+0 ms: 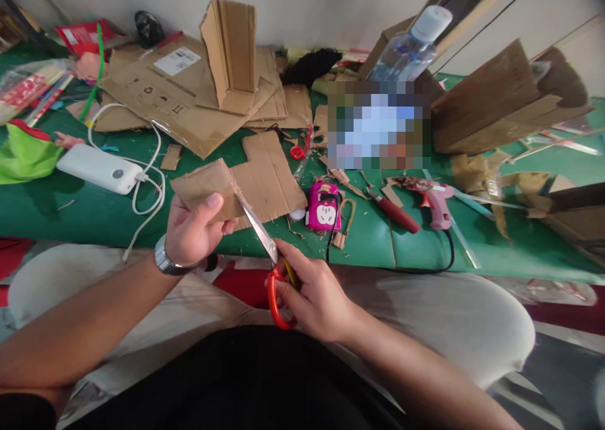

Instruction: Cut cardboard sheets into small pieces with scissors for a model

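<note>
My left hand (196, 228) grips a small brown piece of cardboard (205, 187), thumb on top and fingers beneath. In my right hand (314, 291) is a pair of scissors (271, 250) with red handles. Their blades point up and left, and the tips meet the right edge of the held piece. Whether the blades are parted there I cannot tell. Just behind lies a larger cut cardboard piece (267, 178), partly covered by the held one.
A pink power socket (324, 206), a red-handled tool (397, 214) and a pink glue gun (437, 203) lie to the right. On the left is a white power bank (99, 168) with its cable. Cardboard sheets (189, 96) and a plastic bottle (406, 52) stand farther back.
</note>
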Motion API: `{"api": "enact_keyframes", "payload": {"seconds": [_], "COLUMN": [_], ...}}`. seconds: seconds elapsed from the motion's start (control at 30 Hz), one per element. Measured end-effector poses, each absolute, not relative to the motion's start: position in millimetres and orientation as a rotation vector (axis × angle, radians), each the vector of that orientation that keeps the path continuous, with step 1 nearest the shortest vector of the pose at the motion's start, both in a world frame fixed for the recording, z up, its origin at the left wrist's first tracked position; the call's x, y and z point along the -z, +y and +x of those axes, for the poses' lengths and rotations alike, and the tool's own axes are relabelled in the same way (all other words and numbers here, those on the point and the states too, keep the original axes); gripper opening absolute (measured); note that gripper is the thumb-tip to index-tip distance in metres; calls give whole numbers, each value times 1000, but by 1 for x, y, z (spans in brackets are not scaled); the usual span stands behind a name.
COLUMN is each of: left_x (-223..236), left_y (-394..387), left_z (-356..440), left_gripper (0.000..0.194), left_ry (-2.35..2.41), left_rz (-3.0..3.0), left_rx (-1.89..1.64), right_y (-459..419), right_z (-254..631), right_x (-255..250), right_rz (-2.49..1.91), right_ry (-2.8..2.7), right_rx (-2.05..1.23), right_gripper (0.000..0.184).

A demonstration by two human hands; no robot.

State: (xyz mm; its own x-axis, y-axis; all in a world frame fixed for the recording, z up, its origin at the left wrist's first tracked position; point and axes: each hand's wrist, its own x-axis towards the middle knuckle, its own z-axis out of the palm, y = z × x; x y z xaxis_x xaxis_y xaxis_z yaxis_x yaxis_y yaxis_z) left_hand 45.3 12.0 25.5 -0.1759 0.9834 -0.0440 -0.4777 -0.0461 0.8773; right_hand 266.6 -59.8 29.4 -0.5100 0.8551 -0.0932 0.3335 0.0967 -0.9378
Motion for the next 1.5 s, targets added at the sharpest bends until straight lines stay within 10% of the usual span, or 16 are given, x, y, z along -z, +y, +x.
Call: {"api": "enact_keyframes", "payload": {"seconds": [1.5], "left_x": [-10], "left_y": [-2], "left_z": [50], "left_gripper": [37], "left_ry": [991], "left_rz": [883], "left_rx": [-1313], "right_y": [-56], "right_z": [267], "right_x": [-29], "right_rz": [-1315], "right_ry": [-2022], "right_rx": [-1103], "right_gripper": [58]}}
